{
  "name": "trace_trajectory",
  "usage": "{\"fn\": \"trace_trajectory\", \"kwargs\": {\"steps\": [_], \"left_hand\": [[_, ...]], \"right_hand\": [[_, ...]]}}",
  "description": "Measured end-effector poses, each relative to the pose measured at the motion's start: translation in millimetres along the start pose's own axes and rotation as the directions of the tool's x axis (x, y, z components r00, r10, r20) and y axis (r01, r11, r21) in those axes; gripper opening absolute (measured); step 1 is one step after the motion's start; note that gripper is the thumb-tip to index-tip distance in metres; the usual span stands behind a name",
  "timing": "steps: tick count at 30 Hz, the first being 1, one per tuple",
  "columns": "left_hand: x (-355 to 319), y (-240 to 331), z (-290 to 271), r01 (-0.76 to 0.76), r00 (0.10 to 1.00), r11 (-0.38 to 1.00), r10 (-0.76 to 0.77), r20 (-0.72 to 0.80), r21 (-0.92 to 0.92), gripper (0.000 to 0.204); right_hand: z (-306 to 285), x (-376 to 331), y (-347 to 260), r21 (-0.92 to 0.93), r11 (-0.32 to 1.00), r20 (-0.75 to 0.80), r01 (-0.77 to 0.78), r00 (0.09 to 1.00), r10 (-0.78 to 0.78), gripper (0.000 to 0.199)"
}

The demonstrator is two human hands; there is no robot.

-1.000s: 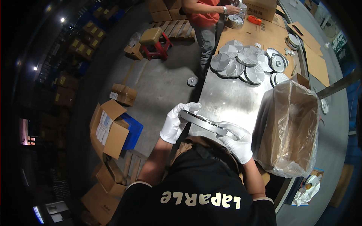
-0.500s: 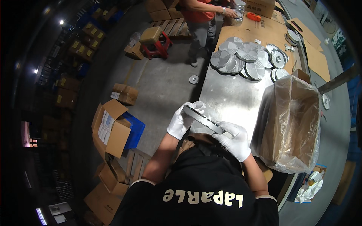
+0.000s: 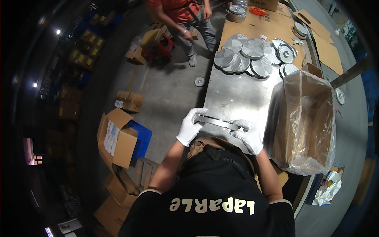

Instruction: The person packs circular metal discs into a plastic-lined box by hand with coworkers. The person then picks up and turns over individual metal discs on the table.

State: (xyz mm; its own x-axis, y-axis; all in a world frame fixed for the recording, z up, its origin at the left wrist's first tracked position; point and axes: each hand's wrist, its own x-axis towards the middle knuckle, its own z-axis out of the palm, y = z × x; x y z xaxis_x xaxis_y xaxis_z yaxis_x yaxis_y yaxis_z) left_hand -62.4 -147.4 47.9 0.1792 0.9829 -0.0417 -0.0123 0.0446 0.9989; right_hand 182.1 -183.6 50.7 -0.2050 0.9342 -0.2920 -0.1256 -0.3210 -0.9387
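Held disc: A thin, silver-grey round disc with a metallic rim (image 3: 217, 122) is held nearly edge-on to the view, in front of the torso and above the near end of the bare silver metal tabletop (image 3: 233, 93).
Left hand: The disc's left end is grasped by the white-gloved left hand (image 3: 190, 127), with the fingers curled over the rim.
Right hand: The opposite end is grasped by the white-gloved right hand (image 3: 249, 137), its fingers and thumb closed about the edge.
Disc tilt: A steeper slant was shown half a second ago; the disc has since been brought closer to level. Both grips have been kept, so handling is judged to be uninterrupted.
Co-worker: The person in the orange-red shirt (image 3: 178, 15) has turned from the table; the far stack of silver discs (image 3: 236, 15), touched half a second ago, has been left.
Loose discs: Overlapping grey patterned discs (image 3: 252, 48) are spread beyond the held one, untouched.
Lined carton: A brown cardboard carton with a clear plastic liner (image 3: 302, 130) is stood to the right.
Lettering: Large cream letters are borne by the black shirt (image 3: 213, 193), inverted in this view. A white label (image 3: 119, 104) is seen on a small floor carton (image 3: 130, 101); its print is too small to be read.
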Motion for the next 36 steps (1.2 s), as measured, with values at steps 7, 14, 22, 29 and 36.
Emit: {"fn": "trace_trajectory", "kwargs": {"steps": [7, 14, 22, 29, 36], "left_hand": [[-2.2, 21.7, 33.5, -0.088, 0.991, 0.825, 0.015, 0.135, 0.558, 0.034], [14.4, -6.7, 71.7, -0.155, 0.929, 0.807, -0.078, 0.363, 0.571, 0.029], [13.1, -33.1, 98.6, -0.239, 0.869, 0.699, -0.156, 0.47, 0.674, 0.027], [12.8, -21.8, 127.1, -0.364, 0.808, 0.64, -0.145, 0.572, 0.677, 0.024], [19.9, -14.6, 155.3, -0.392, 0.793, 0.575, -0.185, 0.58, 0.718, 0.024]], "right_hand": [[-26.2, 15.7, 41.2, -0.192, 0.972, -0.016, 0.135, 0.99, -0.141, 0.029], [-50.8, -28.1, 13.4, -0.413, 0.909, -0.101, 0.063, 0.988, -0.114, 0.039], [-166.3, -195.8, -17.6, -0.566, 0.824, -0.789, -0.03, 0.31, -0.53, 0.023], [-314.7, -228.4, 118.4, 0.0, 0.889, -0.999, 0.457, -0.047, 0.025, 0.043], [-288.7, -194.2, 155.7, 0.025, 0.964, -1.0, 0.265, 0.019, 0.02, 0.045]]}}
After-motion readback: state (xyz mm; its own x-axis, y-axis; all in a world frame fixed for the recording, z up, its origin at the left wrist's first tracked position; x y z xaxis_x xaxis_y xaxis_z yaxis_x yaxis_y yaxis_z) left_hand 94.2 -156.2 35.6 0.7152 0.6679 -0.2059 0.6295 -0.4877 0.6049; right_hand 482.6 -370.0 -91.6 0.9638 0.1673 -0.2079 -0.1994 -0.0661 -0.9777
